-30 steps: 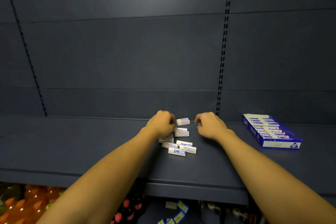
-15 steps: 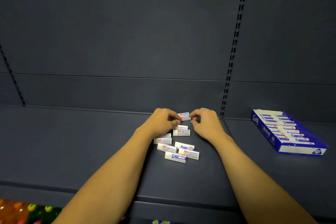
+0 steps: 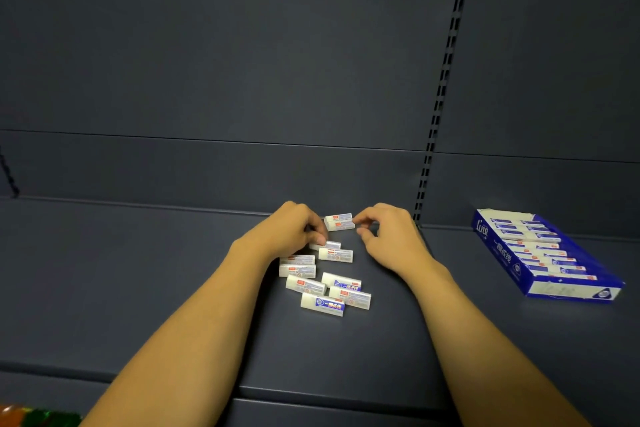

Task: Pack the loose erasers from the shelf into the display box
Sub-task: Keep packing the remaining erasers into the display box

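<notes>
About ten loose erasers (image 3: 323,279) are lying in a small cluster on the dark shelf (image 3: 138,288), in the middle, just in front of the back panel (image 3: 242,62). Most of them are lying flat and touching or almost touching each other. At the far end of the cluster, two erasers seem to be stacked one on the other; this top pair (image 3: 340,221) is sitting between the two hands.

The left hand (image 3: 294,230) is lying over the far left part of the cluster with its fingers curled, and the fingertips are touching the left end of the pair; I cannot tell if it is really gripping anything. The right hand (image 3: 388,236) is hovering just beside the right end of the pair, with thumb and forefinger curved and a little apart, holding nothing yet.

The blue display box (image 3: 540,258) is standing well apart, on the right part of the shelf, open at the top. Erasers of the same kind are already lying inside in neat rows, and it is looking mostly full, though how much space is remaining I cannot tell from this angle.

In my judgement the task is partly done: the box is holding many erasers, but the whole cluster is still waiting on the shelf. The step in hand is probably picking up the far pair.
</notes>
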### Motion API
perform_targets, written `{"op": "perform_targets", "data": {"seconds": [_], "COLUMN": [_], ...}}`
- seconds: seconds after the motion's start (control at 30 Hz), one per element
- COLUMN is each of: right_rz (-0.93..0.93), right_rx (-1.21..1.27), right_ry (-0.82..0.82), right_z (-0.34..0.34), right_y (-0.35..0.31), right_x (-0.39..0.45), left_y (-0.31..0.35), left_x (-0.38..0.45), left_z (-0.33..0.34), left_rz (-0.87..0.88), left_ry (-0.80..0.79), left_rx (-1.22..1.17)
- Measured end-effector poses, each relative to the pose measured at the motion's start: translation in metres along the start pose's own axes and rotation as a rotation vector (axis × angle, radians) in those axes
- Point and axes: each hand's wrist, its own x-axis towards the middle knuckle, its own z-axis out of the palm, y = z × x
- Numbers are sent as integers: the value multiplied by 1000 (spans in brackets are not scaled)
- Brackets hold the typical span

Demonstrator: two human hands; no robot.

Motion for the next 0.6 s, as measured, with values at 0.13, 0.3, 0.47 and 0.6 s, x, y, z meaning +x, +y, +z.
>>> {"op": "perform_targets", "data": {"seconds": [0.13,0.3,0.47,0.6], "right_rz": [-33,-44,-31,-5], "right_rx": [19,87,92,121], "right_ry": [-33,-80,-196,-258], "right_z": [2,5,5,4], "right_y": [2,4,1,-3], "right_x": [0,1,-2,-3], "left_y": [-2,-6,-6,-7], "left_x": [-4,-10,-15,-14], "left_z": [-7,-12,-12,-14], "left_rz": [6,-21,-35,-10], "left_ry": [-19,-36,-27,-46], "left_rx": [25,66,96,120]}}
